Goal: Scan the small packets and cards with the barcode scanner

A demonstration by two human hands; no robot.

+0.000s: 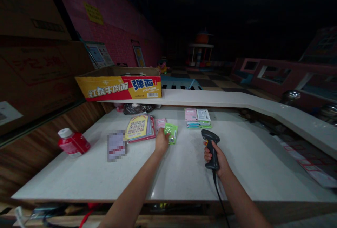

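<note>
My left hand (162,139) pinches the edge of a small green packet (171,132) over the white counter. Just behind it lies a pink packet (160,122), partly covered by the green one. In my right hand (219,156) is a black barcode scanner (212,151), its head up and tilted toward the left, with a cord running down off the counter's front. Farther back, between the two hands, small packets (198,118) in pink, white and green lie stacked in two side-by-side piles.
Booklets with a yellow sheet (137,126) on top lie left of my left hand, beside a blurred-out card (116,145). A red bottle (73,142) stands at the left. A raised white ledge (200,97) runs along the back, bearing an open noodle carton (121,88). Cardboard boxes (39,70) are stacked at left.
</note>
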